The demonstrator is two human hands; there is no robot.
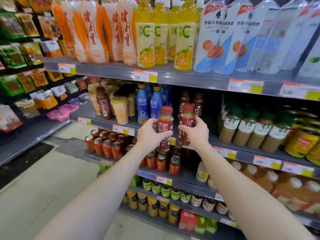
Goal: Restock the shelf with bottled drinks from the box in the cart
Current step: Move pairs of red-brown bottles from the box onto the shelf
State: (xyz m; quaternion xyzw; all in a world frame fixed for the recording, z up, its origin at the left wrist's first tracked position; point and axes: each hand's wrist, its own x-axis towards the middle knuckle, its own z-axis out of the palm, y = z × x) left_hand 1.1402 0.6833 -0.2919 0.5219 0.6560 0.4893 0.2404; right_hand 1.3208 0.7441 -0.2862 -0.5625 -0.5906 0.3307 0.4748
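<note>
Both my arms extend forward; left hand [150, 134] grips one red-capped brown plastic coffee bottle [165, 129], right hand [196, 131] another [186, 125], upright before the grey metal shelf [107, 121].

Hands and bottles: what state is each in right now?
Left hand: gripping the left bottle.
Right hand: gripping the right bottle.
Left bottle: capped, upright, held off the shelf.
Right bottle: capped, upright, held.
Shelf gap: open in front, two matching bottles behind.

glossy plastic bottles [165, 129], matt grey shelf [242, 149]
</note>
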